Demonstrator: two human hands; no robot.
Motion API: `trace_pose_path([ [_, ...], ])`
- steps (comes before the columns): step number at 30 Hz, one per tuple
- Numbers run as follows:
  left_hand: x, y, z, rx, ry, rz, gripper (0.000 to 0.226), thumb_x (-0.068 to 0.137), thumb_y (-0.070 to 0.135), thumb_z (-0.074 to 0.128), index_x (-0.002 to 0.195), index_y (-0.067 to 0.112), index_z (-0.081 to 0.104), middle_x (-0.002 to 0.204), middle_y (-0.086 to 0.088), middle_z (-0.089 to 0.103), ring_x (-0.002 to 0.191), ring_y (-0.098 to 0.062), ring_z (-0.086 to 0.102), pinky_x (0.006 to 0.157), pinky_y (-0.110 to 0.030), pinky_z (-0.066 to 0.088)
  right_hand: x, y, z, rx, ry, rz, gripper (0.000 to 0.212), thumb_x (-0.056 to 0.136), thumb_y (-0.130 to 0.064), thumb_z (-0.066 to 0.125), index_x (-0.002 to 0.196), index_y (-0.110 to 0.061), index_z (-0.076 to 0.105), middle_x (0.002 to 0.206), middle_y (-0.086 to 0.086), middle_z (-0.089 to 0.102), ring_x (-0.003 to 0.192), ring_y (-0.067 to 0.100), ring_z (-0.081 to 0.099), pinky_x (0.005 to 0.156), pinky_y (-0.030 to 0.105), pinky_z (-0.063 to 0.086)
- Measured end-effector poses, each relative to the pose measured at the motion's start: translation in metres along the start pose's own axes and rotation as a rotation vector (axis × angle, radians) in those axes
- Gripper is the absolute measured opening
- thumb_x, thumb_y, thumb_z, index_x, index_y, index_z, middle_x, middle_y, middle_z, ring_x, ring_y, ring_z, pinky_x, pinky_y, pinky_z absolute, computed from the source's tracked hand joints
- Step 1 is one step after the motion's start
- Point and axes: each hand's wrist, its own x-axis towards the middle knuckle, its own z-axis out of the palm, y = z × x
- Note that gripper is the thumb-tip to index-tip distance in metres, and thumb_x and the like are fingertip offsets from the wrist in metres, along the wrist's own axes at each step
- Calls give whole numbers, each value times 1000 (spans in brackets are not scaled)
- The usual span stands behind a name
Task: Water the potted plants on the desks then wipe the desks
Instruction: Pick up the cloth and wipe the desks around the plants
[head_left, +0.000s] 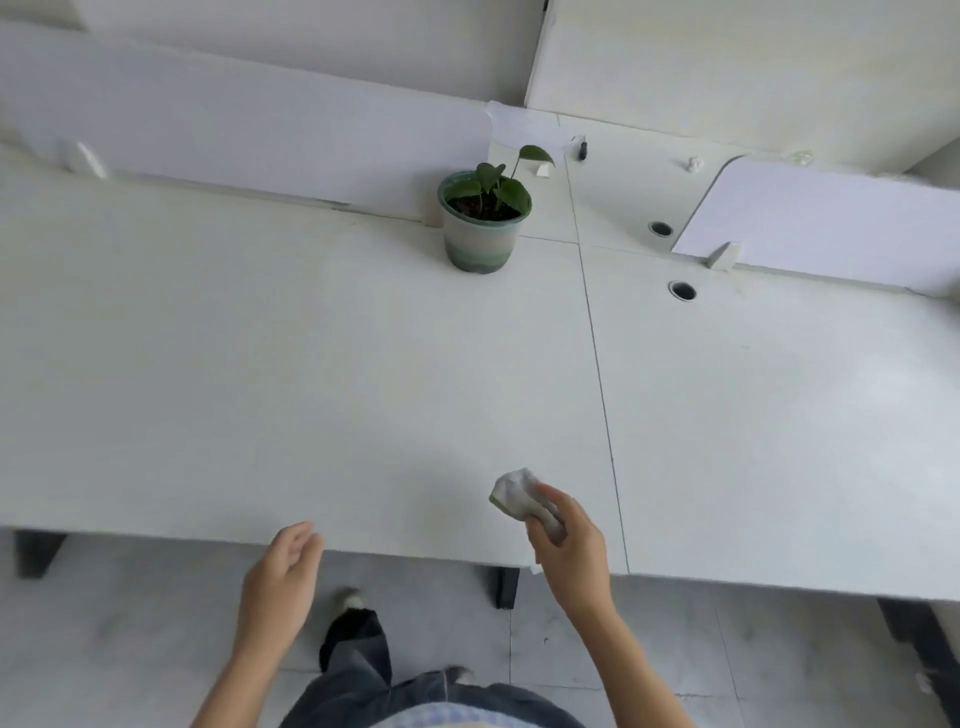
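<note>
Head view, right hand (570, 548) gripping wad (517, 493) — cloth perhaps, left hand (280, 578) loose

No legible txt, labels, brand marks or nos. in view. Surfaces checked: plant pot (480, 244) – colour bands only, no lettering; desk (311, 364) and partition panels (234, 135) – plain white, unmarked; crumpled cloth (514, 493) – no print discernible; small dark item (582, 149) on far desk – too small to read, if marked at all
</note>
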Motion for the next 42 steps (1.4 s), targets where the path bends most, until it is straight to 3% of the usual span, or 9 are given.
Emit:
trace_pose_path([
  [10, -94, -68, 16, -81, -161, -190, 25, 76, 40, 48, 76, 19, 61, 92, -11, 69, 95, -27, 63, 87, -35, 45, -62, 18, 39, -210, -397, -319, 30, 86, -16, 57, 115, -17, 63, 85, -3, 55, 76, 17, 54, 70, 29, 47],
  [15, -110, -99, -28, -171, -30, -199, 29, 89, 30, 50, 83, 4, 62, 90, -17, 66, 95, -33, 61, 71, -25, 40, -91, 0, 73, -287, -456, -366, 27, 87, -18, 56, 112, -17, 64, 83, -6, 51, 74, 19, 55, 65, 24, 44],
  [18, -125, -127, -72, -174, 61, -180, 20, 94, 22, 48, 83, 13, 63, 88, -7, 66, 90, -22, 61, 70, -20, 40, -119, -23, 114, -325, -528, -430, 28, 87, -19, 54, 114, -19, 63, 83, -5, 50, 75, 19, 54, 63, 21, 40],
  [22, -159, -185, -153, -297, 296, -269, 16, 92, 26, 49, 82, 18, 58, 92, -10, 64, 91, -23, 58, 79, -32, 40, -174, -59, 184, -364, -722, -540, 26, 86, -17, 53, 110, -18, 64, 92, -1, 55, 76, 22, 56, 69, 29, 43],
  [27, -209, -272, -236, -452, 593, -462, 18, 90, 25, 49, 93, 10, 58, 104, -16, 62, 99, -32, 56, 86, -36, 37, -237, -87, 260, -436, -894, -683, 27, 86, -19, 52, 110, -19, 64, 98, 1, 59, 82, 19, 58, 67, 18, 35],
  [30, -224, -294, -249, -485, 608, -528, 15, 94, 19, 45, 89, 12, 57, 105, -16, 62, 100, -32, 56, 84, -34, 36, -249, -99, 280, -441, -867, -697, 28, 86, -24, 49, 108, -18, 66, 90, -6, 52, 66, 9, 47, 57, 8, 32],
  [33, -219, -295, -241, -457, 502, -535, 19, 95, 22, 43, 79, 22, 55, 102, -10, 62, 97, -27, 56, 82, -31, 36, -256, -109, 300, -467, -888, -690, 25, 86, -15, 52, 107, -18, 66, 92, 0, 55, 76, 14, 49, 62, 14, 36],
  [36, -211, -297, -242, -394, 413, -524, 13, 95, 23, 44, 94, 18, 56, 104, -1, 58, 97, -17, 52, 83, -26, 35, -263, -118, 322, -487, -943, -740, 26, 85, -18, 50, 105, -17, 67, 87, -4, 52, 75, 15, 48, 62, 11, 33],
  [42, -196, -319, -297, -493, 639, -641, 28, 95, 22, 45, 113, 6, 59, 111, -7, 57, 108, -24, 51, 89, -29, 34, -262, -158, 385, -523, -1011, -800, 25, 87, -18, 49, 105, -19, 66, 85, -4, 49, 73, 14, 45, 56, 7, 34],
])
